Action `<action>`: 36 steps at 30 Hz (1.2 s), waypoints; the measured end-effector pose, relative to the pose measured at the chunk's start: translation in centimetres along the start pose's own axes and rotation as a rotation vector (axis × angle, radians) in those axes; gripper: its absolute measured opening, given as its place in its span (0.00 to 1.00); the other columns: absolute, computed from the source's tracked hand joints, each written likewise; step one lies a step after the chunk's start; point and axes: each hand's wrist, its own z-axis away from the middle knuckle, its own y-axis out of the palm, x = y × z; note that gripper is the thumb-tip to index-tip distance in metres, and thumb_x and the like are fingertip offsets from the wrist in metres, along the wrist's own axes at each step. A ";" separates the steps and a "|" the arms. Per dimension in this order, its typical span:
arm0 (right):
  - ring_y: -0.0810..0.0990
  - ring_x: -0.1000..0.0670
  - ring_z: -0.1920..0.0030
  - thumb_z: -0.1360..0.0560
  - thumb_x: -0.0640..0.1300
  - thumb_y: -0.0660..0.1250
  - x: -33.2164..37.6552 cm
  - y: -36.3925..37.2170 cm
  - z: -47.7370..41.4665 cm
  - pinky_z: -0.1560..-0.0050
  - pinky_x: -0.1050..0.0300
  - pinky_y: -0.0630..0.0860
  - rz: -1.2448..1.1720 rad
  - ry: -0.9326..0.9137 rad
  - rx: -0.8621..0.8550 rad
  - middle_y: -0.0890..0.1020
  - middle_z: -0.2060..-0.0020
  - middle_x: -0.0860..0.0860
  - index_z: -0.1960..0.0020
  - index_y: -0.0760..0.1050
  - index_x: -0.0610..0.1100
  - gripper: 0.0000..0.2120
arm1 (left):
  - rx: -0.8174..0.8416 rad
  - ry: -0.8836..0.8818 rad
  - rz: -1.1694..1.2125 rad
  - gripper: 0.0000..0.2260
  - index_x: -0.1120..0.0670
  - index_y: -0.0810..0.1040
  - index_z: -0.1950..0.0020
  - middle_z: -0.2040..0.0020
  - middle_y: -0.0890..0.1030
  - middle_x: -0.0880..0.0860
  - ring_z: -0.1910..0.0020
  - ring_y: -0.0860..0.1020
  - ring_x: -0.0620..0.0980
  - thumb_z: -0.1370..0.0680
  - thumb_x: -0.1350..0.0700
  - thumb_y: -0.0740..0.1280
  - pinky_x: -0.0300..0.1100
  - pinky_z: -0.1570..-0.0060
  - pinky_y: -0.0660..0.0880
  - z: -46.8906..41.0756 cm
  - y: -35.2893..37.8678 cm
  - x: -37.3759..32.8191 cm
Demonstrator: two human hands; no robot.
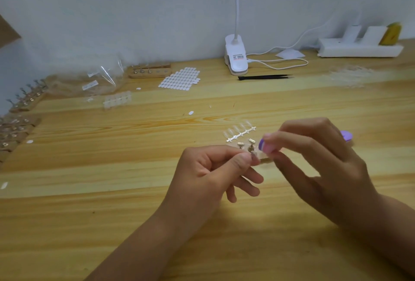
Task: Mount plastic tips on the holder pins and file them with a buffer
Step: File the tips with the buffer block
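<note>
Plastic tip [258,159], centre frame, sits on a pin [253,154] pinched by the left hand [208,175]; the right hand [318,164] pinches the purple buffer [266,146], lying sideways, its end just right of the tip.

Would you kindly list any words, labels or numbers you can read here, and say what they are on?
Label on the clip lamp: black and red print, too blurred to read.
White stickers on the plastic bags: too blurred to read.
No legible text anywhere.
</note>
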 end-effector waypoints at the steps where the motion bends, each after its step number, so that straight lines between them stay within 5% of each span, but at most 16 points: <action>1: 0.80 0.45 0.50 0.23 0.33 0.71 0.4 0.0 0.1 0.46 0.54 0.76 -0.030 -0.015 -0.011 0.81 0.51 0.42 0.42 0.81 0.38 0.11 | 0.011 0.002 0.007 0.09 0.58 0.85 0.55 0.63 0.85 0.57 0.67 0.84 0.55 0.23 0.57 0.66 0.38 0.74 0.73 0.0 0.1 0.0; 17: 0.80 0.43 0.52 0.24 0.32 0.71 -0.6 0.0 -0.1 0.42 0.59 0.74 0.085 -0.041 0.031 0.81 0.52 0.41 0.42 0.81 0.37 0.11 | 0.071 -0.028 0.026 0.10 0.57 0.83 0.59 0.63 0.85 0.58 0.70 0.84 0.54 0.22 0.56 0.64 0.36 0.78 0.69 0.1 -0.2 -0.3; 26: 0.80 0.44 0.50 0.23 0.31 0.70 -0.2 0.1 0.0 0.41 0.59 0.74 0.007 -0.058 0.031 0.80 0.51 0.41 0.40 0.81 0.38 0.13 | 0.293 -0.134 0.101 0.13 0.52 0.74 0.60 0.72 0.70 0.49 0.76 0.78 0.50 0.18 0.53 0.56 0.38 0.75 0.68 -0.1 -0.6 -0.3; 29: 0.81 0.43 0.51 0.23 0.32 0.70 -0.3 -0.2 -0.2 0.48 0.50 0.77 -0.049 0.025 0.003 0.80 0.51 0.41 0.41 0.80 0.38 0.12 | 0.291 -0.143 0.113 0.13 0.53 0.74 0.60 0.72 0.69 0.49 0.76 0.77 0.50 0.19 0.53 0.56 0.40 0.73 0.69 -0.2 -0.8 -0.5; 33: 0.77 0.48 0.46 0.22 0.32 0.69 1.3 0.0 0.2 0.41 0.58 0.73 -0.117 -0.124 0.018 0.78 0.47 0.47 0.37 0.77 0.40 0.15 | 0.364 -0.136 0.073 0.13 0.52 0.73 0.60 0.71 0.69 0.49 0.76 0.77 0.49 0.18 0.54 0.56 0.40 0.72 0.70 0.0 -0.7 -0.3; 36: 0.79 0.45 0.47 0.22 0.32 0.68 -0.1 0.0 0.1 0.40 0.57 0.73 -0.067 -0.055 0.026 0.78 0.48 0.45 0.39 0.79 0.42 0.14 | 0.394 -0.129 0.079 0.13 0.52 0.73 0.60 0.72 0.70 0.49 0.75 0.78 0.49 0.18 0.53 0.55 0.39 0.75 0.67 0.1 -1.0 -0.4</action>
